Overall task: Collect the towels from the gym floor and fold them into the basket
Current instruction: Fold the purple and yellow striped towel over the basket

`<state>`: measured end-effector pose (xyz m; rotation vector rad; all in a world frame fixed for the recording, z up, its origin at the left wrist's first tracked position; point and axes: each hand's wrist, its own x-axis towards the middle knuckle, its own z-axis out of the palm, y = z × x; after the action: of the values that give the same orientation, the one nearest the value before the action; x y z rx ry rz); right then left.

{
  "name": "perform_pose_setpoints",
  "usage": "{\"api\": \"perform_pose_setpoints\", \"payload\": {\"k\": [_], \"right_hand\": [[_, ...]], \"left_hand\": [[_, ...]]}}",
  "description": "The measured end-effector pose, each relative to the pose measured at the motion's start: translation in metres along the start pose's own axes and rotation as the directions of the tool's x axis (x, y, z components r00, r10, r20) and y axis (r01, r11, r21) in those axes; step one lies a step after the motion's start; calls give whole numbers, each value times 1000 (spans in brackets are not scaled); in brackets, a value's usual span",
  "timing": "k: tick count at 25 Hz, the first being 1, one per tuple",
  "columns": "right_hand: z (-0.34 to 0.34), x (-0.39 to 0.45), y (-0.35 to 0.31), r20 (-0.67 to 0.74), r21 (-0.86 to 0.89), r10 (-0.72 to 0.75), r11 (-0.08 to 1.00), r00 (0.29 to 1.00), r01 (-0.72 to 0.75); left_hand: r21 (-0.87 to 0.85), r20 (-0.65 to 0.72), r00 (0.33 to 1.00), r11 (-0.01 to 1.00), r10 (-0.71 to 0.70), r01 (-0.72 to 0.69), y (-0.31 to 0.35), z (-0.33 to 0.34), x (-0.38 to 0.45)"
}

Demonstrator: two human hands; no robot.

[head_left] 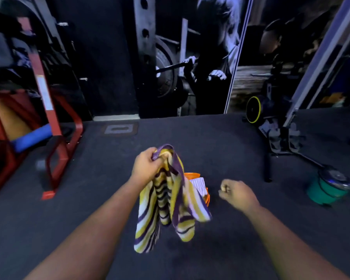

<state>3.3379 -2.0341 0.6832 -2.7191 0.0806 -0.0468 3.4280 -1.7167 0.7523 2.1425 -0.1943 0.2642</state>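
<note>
**Towel up in one hand, basket just beyond**

Nearest the camera, both forearms reach fwd over the dark gym floor point(220, 249). The left hand point(147, 165) has its fingers curled round a bunched top edge of the striped towel point(166, 201) (yellow, purple, white), so the cloth hangs free in loose folds, clear of the floor. Held by one edge like that it falls to full length, prob. to find corners for folding. The right hand point(237, 194) is off to the side, apart from the towel, fingers clenched on nothing visible; likely about to come across and take the other edge.

Just behind the hanging towel sits the orange basket point(192, 175), mostly hidden by it, w/ some pale striped cloth point(198, 183) showing inside. Standing over the basket makes sense: fold in the air, then drop straight in.

Further right, a green bucket point(325, 190) stands on the floor. Far left, a red machine frame point(55, 158) with a blue roller pad point(31, 136); far right, a black stand point(281, 138). At the back, a wall mural point(190, 57) of lifters.

No other loose towels show on the floor.
</note>
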Motion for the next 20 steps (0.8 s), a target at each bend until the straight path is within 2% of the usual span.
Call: {"api": "perform_pose_setpoints", "payload": {"k": [2, 5, 7, 9, 12, 13, 15, 17, 18, 20], "right_hand": [[12, 9, 6, -23, 218, -27, 975, 999, 31], [32, 28, -29, 86, 445, -132, 892, 988, 80], [39, 42, -65, 50, 504, -191, 852, 980, 141], [44, 50, -89, -15, 415, -250, 879, 968, 234], [43, 54, -91, 6, 97, -212, 973, 977, 211], [43, 54, -86, -14, 119, -164, 979, 986, 165], [39, 58, -70, -53, 367, -26, 929, 998, 44], [26, 69, -59, -35, 594, 112, 802, 993, -69], [17, 74, -59, -17, 649, 145, 754, 989, -99], [0, 84, -72, -36, 664, 93, 746, 995, -46]], "left_hand": [[-125, 57, 996, 989, -72, 79, 3, -2, -8], [-119, 287, 957, 990, -44, 81, 25, -1, -15], [-130, 368, 929, 991, 29, 21, 41, -1, -15], [-142, 401, 912, 989, 86, -31, 53, -6, -12], [-283, 256, 963, 959, 81, -5, 59, -28, -7], [-334, 152, 988, 943, 41, 12, 52, -37, -3], [-298, -78, 994, 953, -81, 54, 20, -57, 3], [-117, -208, 962, 981, -178, 157, -24, -72, 4], [7, -197, 954, 973, -225, 231, -44, -75, 1], [216, -96, 944, 919, -317, 330, -72, -70, -4]]}}
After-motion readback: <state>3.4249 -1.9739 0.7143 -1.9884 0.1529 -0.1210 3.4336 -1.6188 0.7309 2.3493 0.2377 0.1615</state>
